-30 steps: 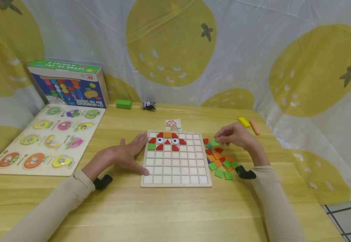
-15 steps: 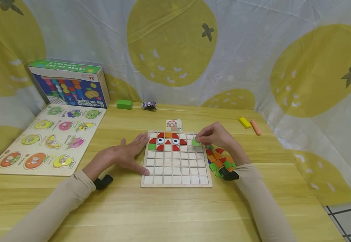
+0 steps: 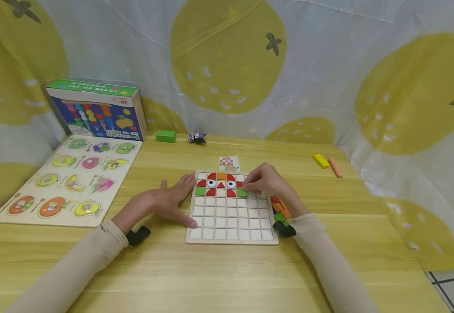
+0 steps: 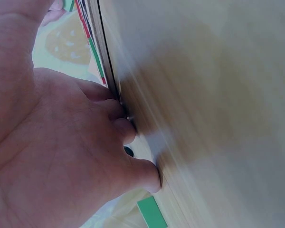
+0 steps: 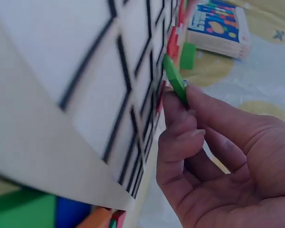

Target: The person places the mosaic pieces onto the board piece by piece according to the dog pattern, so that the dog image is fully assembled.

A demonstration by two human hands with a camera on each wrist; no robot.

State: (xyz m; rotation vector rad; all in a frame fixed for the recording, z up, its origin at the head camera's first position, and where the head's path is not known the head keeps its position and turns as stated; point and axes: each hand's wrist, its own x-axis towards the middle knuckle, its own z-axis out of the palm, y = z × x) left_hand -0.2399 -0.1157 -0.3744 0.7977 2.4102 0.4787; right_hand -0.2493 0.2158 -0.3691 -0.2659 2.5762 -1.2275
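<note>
Right hand (image 3: 266, 180): I see thumb and fingers pinching a flat green square tile (image 3: 242, 192) by its edge, over the square wooden board with a black-lined grid of white cells (image 3: 232, 242). In my right wrist view the tile tips at a slant, its far edge close to the cells; whether it touches I cannot tell. From the head view I place it in the third row from the far side, just right of a curved red piece (image 3: 230, 192). Left hand (image 3: 170, 201): fingers and thumb spread wide, braced along the board's left side, thumb on the near part. On the grid I note a second green square tile (image 3: 200, 191) at the left edge, more red pieces, two round eye pieces (image 3: 221, 184) and an orange square tile (image 3: 221, 176). A small printed paper card (image 3: 229, 163) lies just beyond the board; a heap of loose coloured tiles (image 3: 283, 211) sits to its right, partly hidden by the right wrist. Farther off on the pale wood-grain worktop (image 3: 211, 278) I log a green rectangular block (image 3: 166, 136), a yellow block (image 3: 321, 161) and a salmon-coloured stick (image 3: 335, 167); at left, a wooden fruit-puzzle board (image 3: 70, 221) below a printed cardboard box (image 3: 97, 115).
</note>
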